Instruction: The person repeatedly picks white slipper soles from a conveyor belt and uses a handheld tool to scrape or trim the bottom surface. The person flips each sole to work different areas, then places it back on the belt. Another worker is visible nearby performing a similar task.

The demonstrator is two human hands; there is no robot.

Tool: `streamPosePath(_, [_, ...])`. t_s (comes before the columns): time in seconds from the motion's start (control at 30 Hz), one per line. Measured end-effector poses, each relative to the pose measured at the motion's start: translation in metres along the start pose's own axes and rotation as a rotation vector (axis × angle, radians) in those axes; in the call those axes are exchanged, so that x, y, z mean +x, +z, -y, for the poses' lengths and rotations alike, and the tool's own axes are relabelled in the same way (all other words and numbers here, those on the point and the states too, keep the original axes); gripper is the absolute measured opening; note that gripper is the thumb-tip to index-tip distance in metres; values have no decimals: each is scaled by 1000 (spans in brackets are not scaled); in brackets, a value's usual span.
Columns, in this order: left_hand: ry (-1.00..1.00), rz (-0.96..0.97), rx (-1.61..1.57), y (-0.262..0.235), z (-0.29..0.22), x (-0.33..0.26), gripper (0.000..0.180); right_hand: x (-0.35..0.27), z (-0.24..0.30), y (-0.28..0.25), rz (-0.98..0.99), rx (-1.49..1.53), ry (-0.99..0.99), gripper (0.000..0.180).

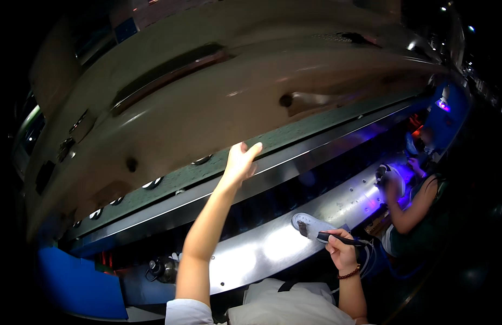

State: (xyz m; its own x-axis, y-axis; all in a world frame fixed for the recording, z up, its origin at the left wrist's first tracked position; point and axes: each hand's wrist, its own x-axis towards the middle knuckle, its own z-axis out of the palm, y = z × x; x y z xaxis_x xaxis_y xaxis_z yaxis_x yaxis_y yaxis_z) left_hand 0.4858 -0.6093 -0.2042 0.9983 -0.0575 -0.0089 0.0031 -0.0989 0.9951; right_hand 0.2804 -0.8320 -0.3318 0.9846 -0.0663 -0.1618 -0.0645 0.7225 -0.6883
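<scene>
My left hand (pixel 243 161) reaches forward over the metal rail at the edge of the green conveyor belt (pixel 272 140). Its thumb and forefinger stand apart, with nothing visible between them; the other fingers are partly hidden. My right hand (pixel 343 252), with a beaded bracelet at the wrist, grips a flat brush by its black handle (pixel 348 239). The brush's dark bristles (pixel 303 229) are over a pale shoe sole (pixel 316 223), which lies on the shiny metal worktop (pixel 251 252). Whether the bristles touch the sole I cannot tell.
A dark bottle (pixel 165 269) stands at the left of the worktop. A large brownish machine hood (pixel 207 119) hangs over the belt, where several pale-rimmed items sit. At right, a co-worker (pixel 416 208) handles a shoe under purple light. Blue panels (pixel 80 281) close the left end.
</scene>
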Motion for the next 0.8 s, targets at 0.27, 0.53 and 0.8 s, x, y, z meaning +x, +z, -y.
streamPosePath(0.27, [306, -252, 1212, -51, 2, 72, 50, 6, -1, -12, -104, 9, 11, 9])
streamPosePath(0.53, [234, -324, 1300, -51, 39, 56, 44, -8, 7, -56, -343, 30, -21, 9])
streamPosePath(0.8, [311, -310, 1197, -69, 13, 0, 38, 5, 11, -80, -319, 38, 42, 11])
